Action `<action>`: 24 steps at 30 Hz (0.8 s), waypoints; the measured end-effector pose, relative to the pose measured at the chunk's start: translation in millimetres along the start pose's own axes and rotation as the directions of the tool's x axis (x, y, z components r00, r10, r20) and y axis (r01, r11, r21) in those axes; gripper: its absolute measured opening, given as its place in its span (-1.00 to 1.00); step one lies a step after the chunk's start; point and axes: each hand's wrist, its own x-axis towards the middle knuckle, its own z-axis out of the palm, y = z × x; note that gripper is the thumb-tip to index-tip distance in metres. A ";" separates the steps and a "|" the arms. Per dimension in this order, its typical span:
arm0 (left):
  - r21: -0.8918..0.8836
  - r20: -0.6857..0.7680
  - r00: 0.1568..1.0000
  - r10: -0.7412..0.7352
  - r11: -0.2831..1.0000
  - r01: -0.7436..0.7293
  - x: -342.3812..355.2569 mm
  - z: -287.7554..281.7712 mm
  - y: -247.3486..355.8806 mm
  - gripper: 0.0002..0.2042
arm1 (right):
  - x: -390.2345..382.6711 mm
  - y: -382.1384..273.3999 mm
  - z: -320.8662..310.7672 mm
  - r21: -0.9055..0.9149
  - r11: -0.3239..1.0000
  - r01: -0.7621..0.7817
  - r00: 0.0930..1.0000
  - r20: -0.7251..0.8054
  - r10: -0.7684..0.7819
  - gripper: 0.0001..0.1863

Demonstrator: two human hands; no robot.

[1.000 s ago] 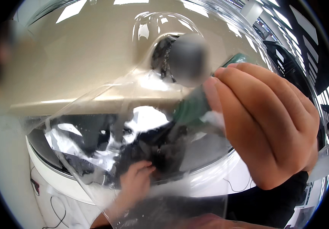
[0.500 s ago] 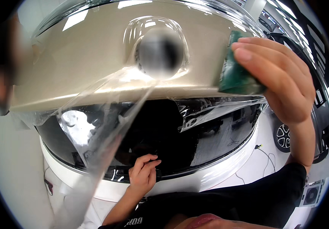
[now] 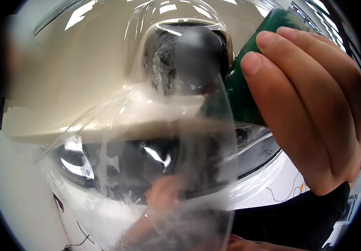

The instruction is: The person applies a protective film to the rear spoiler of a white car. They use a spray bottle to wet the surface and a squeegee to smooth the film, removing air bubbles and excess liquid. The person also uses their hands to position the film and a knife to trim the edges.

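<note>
My right hand [image 3: 310, 100] is wrapped round a green squeegee [image 3: 251, 98], beside the recess in a beige car panel [image 3: 84, 62]. A loose sheet of clear film [image 3: 205, 175] hangs from the panel across the dark trim below it. Part of the squeegee's lower left end shows dimly through the film. My left hand [image 3: 163, 192] is low in the middle, seen only hazily through the film, so its fingers cannot be made out. A dark round blurred patch [image 3: 199, 56] covers much of the recess.
Below the dark trim runs a pale bumper edge [image 3: 251, 188]. Thin cables [image 3: 287, 194] lie on the white floor at right, with another cable [image 3: 80, 242] at lower left. A pale wall [image 3: 29, 180] stands at left. Something dark and blurred [image 3: 6, 62] is at the left rim.
The view has moved closer to the panel. The film has swung rightward and spread over the trim and my left hand. My right hand keeps the squeegee, which is now nearer the recess.
</note>
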 end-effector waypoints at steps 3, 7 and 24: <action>-0.082 0.006 0.997 -0.076 0.994 0.076 -1.0 4.6 6.0 -0.69 | -4.0 4.9 -2.8 0.041 0.999 0.003 0.997 0.080 -0.006 -0.59; 0.001 -0.016 1.000 0.021 1.000 -0.021 11.1 2.4 7.0 -0.71 | -1.9 35.7 -26.3 0.178 0.984 0.009 0.965 0.258 -0.056 -0.59; -0.008 -0.095 0.995 0.030 1.000 -0.030 8.5 4.3 3.4 -0.71 | 19.2 50.5 -27.6 0.354 0.926 0.132 0.911 0.324 -0.254 -0.65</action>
